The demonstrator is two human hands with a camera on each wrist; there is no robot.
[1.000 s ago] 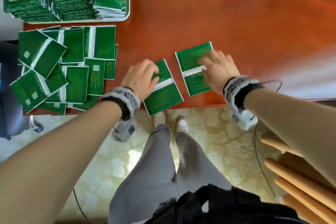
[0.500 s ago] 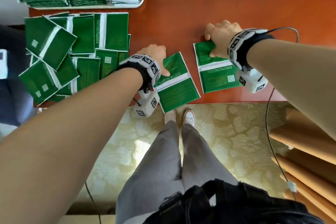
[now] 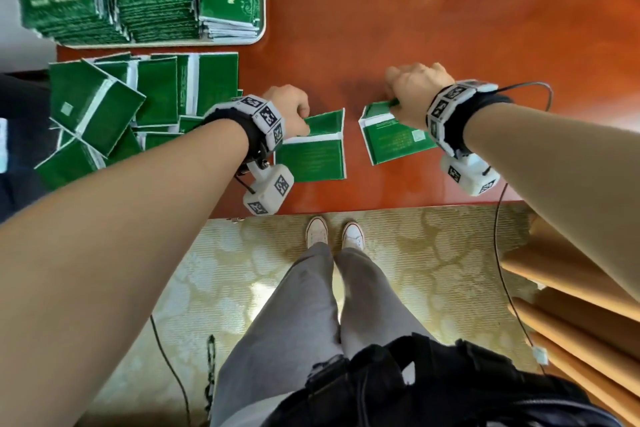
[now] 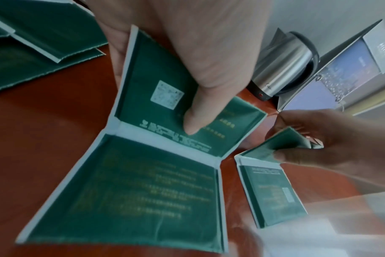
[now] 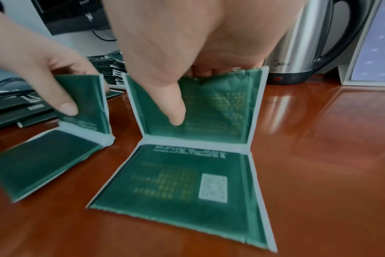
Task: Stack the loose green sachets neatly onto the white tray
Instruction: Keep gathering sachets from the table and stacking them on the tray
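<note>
Left hand (image 3: 289,111) pinches the far half of a double green sachet (image 3: 313,158), folding it up off the worktop (image 3: 450,10); right hand (image 3: 414,94) does likewise on a second sachet (image 3: 391,142) just beside it. White tray (image 3: 261,33) with stacked sachets sits beyond the left hand, loose pile (image 3: 114,107) beside it.

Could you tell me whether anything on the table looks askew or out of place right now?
Yes: the loose pile of sachets below the white tray lies fanned and overlapping at mixed angles, unlike the tray's squared stacks. The two sachets in the left hand and right hand are half-folded, far halves lifted.

Green sachets (image 3: 313,156), white seam bands
</note>
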